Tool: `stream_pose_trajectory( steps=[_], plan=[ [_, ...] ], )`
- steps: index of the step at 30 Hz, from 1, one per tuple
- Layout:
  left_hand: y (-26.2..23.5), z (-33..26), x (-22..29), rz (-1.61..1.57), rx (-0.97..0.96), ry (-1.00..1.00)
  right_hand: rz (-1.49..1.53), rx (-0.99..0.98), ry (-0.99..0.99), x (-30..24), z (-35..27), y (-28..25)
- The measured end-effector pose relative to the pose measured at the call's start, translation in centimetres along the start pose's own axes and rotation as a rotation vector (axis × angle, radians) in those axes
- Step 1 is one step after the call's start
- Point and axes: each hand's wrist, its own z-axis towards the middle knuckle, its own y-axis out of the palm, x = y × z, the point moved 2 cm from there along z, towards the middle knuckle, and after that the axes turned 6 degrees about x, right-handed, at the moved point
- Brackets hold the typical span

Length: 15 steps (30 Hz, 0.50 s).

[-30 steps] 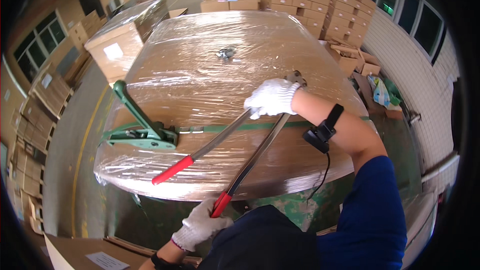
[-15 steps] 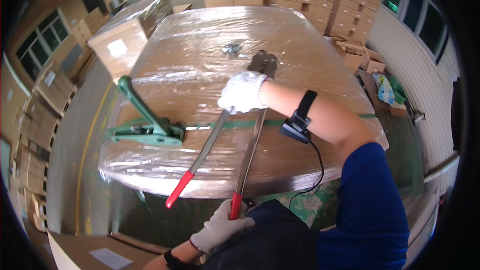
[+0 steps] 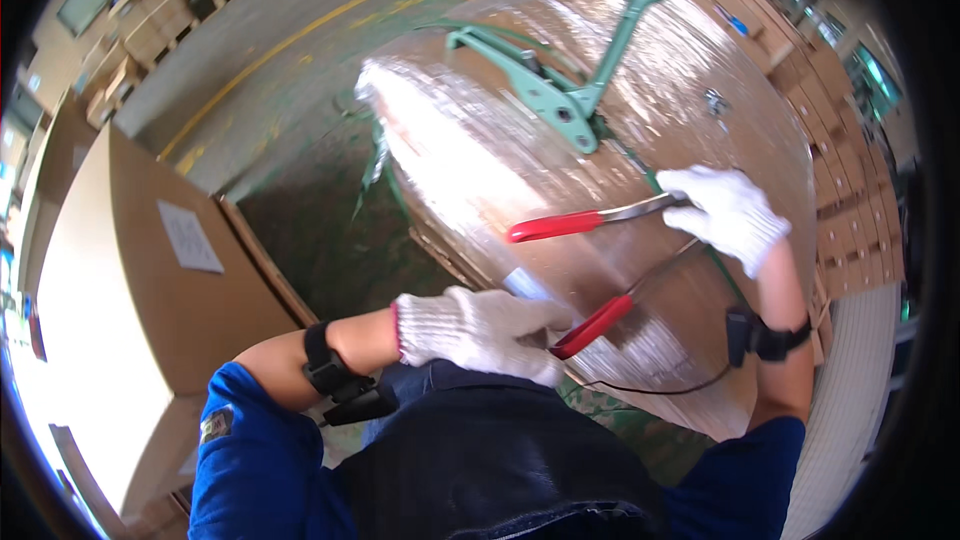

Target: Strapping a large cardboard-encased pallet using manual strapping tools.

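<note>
A long-handled strapping sealer with two red grips (image 3: 556, 227) and steel shafts lies over the film-wrapped load (image 3: 640, 260). My right hand (image 3: 730, 215), in a white knit glove, grips the shafts near the head, which the hand hides. My left hand (image 3: 480, 332), gloved too, closes on the end of the lower red grip, close to my body. The two handles stand apart. Beyond them a green strap tensioner (image 3: 560, 105) rests on the load with its lever raised, at the green strap (image 3: 728, 275). A small pile of shiny metal pieces (image 3: 715, 102) sits farther right on the film.
A large carton (image 3: 190, 270) with a paper sheet stands close on my left. Stacked cartons (image 3: 835, 180) line the far right. A yellow line (image 3: 300, 35) crosses the floor at the far left. A black cable (image 3: 660, 392) runs from my right wrist strap.
My view has turned left, so the load appears rotated and shifted right. Both hands remain on the sealer. My left forearm and the carton beside it have come further into view.
</note>
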Motion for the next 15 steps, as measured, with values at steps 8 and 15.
stream_pose_trajectory(
  steps=[8,15],
  plan=[
    [-3.0,-14.3,-12.0,-0.219,0.666,-0.38,0.616,0.348,0.175,-6.0,2.8,-2.9],
    [-6.0,-18.6,-14.9,-0.119,0.686,-0.302,0.733,0.553,0.387,-6.2,12.6,-2.9]
  ],
)
